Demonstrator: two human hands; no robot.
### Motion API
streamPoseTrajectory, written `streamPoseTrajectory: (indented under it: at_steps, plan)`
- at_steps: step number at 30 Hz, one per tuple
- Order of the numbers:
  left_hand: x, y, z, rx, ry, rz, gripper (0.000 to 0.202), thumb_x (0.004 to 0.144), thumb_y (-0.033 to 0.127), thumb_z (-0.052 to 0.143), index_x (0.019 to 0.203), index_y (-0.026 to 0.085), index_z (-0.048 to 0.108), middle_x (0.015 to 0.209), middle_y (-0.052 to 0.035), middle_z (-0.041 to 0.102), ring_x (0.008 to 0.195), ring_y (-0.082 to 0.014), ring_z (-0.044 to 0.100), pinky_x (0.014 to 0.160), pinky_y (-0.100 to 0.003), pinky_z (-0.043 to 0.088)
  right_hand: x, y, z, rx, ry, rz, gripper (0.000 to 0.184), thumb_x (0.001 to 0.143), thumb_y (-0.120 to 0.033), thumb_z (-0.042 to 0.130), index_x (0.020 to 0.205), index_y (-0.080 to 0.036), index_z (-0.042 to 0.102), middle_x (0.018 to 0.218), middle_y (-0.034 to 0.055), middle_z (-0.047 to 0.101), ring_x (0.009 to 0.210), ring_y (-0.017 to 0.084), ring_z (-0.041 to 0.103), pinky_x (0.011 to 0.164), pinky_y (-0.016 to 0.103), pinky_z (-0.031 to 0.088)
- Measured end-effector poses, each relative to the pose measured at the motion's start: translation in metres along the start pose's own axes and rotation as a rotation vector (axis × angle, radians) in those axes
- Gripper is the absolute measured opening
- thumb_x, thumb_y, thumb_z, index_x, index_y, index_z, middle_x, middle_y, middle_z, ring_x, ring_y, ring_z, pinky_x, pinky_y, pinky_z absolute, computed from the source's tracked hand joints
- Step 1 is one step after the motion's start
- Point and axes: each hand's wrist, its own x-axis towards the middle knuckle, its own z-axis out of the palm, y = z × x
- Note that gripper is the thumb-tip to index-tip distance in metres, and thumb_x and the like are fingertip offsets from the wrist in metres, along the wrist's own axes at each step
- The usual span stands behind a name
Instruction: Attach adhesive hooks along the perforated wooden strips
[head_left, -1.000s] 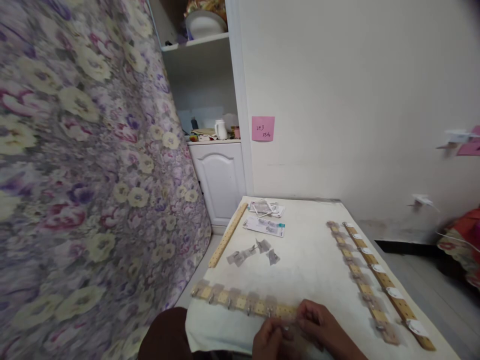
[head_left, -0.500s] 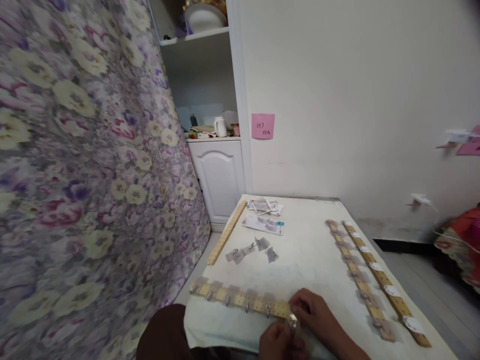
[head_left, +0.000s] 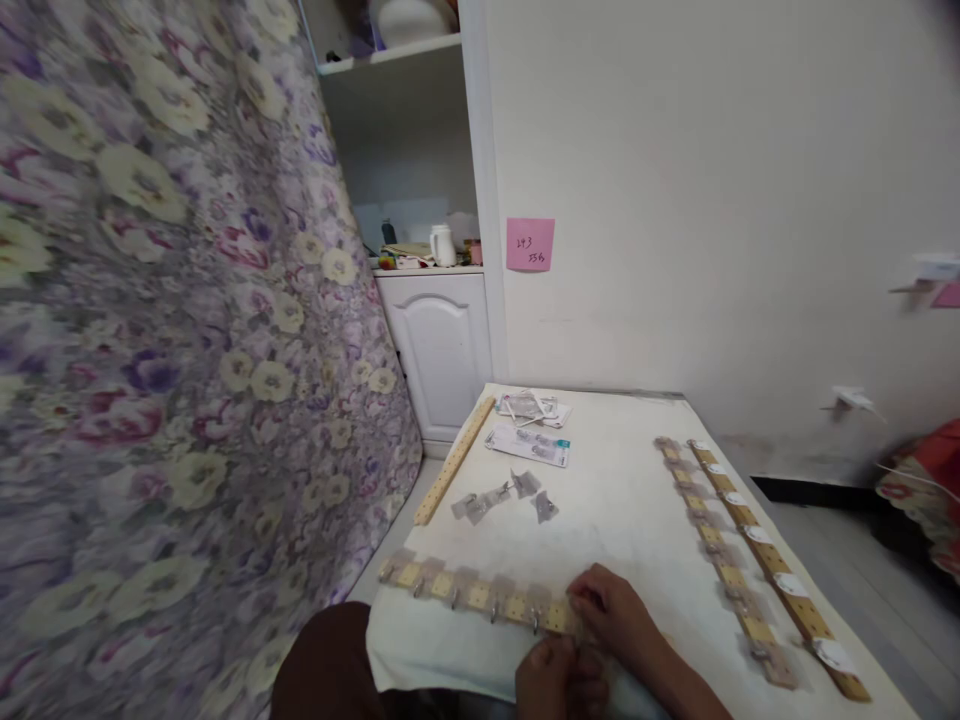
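A pale wooden strip (head_left: 480,598) with drilled holes lies along the table's near edge, carrying several clear adhesive hooks (head_left: 495,608) with metal loops. At its right end, my right hand (head_left: 619,615) is closed, thumb and fingertips pinched together on a clear adhesive hook whose metal part is mostly hidden. My left hand (head_left: 551,675) is just below and nearer to me, with its fingers curled closed against the same hook. Beyond the strip lie several loose hooks in clear film (head_left: 525,485).
Two hook-lined wooden strips run down the table's right side, one with clear hooks (head_left: 712,540) and one with white hooks (head_left: 789,583). A bare holed strip (head_left: 454,465) lies on the left. Flat packages (head_left: 529,445) rest at the back. A floral curtain (head_left: 187,400) hangs at left.
Both hands have shifted slightly toward the strip's right end. The shiny metal hook that showed between them is now mostly covered by the fingers. The view has tilted a little.
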Motion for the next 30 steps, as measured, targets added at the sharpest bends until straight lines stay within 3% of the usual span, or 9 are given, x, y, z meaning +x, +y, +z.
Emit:
streamPoseTrajectory:
  at_steps: [5, 19, 30]
  plan:
    - [-0.002, 0.002, 0.001, 0.016, -0.027, 0.015, 0.034, 0.059, 0.044, 0.073, 0.063, 0.02, 0.049, 0.05, 0.0014, 0.062, 0.039, -0.0119, 0.053, 0.042, -0.023, 0.034, 0.001, 0.003, 0.001, -0.002, 0.003, 0.001, 0.018, 0.074, -0.02, 0.052, 0.081, -0.019, 0.068, 0.076, 0.0016, 0.062, 0.072, 0.016, 0.058, 0.067, 0.025, 0.042]
    - [0.002, 0.001, -0.001, 0.094, 0.028, 0.017, 0.03, 0.066, 0.044, 0.066, 0.066, 0.021, 0.048, 0.051, 0.0031, 0.062, 0.038, -0.0113, 0.054, 0.041, -0.023, 0.034, 0.0, 0.0, 0.002, 0.013, 0.026, 0.027, 0.017, 0.074, -0.02, 0.052, 0.08, -0.018, 0.068, 0.075, 0.0016, 0.063, 0.071, 0.015, 0.058, 0.066, 0.025, 0.041]
    - [0.009, -0.004, 0.0, 0.106, 0.086, 0.035, 0.031, 0.063, 0.044, 0.065, 0.061, 0.021, 0.045, 0.046, 0.004, 0.059, 0.033, -0.0109, 0.05, 0.036, -0.021, 0.031, 0.0, 0.007, -0.002, 0.101, -0.009, 0.014, 0.017, 0.07, -0.017, 0.055, 0.08, -0.017, 0.068, 0.073, 0.0019, 0.063, 0.068, 0.015, 0.058, 0.063, 0.023, 0.043]
